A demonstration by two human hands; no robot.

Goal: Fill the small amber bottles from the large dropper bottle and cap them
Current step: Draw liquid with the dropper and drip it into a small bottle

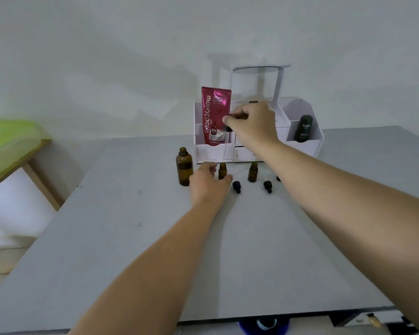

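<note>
The left hand [209,183] is resting low on the grey worktop [143,238] and is grasping a small amber bottle [222,170], thumb on one side and fingers on the other, keeping it upright with its mouth open. Straight above that bottle, the right hand [252,124] is pinching the black top of a dropper [228,128] between thumb and fingertips. The dropper's clear glass tube is hanging down toward the bottle's mouth, its tip just above the opening.

Just to the left of the left hand, the large amber bottle [184,169] is standing uncapped. Between the two forearms, a second small amber bottle [252,172] is standing open. Two black caps are lying on the worktop near it: one [236,186] just beside the left thumb, the other [267,186] close to the right forearm. A further dark object is showing at the edge of the right forearm, too hidden to identify.

Behind the right hand, a white organiser [307,147] is sitting against the wall, holding a red pouch [215,112] on its left side and a black bottle [304,128] on its right.
</note>
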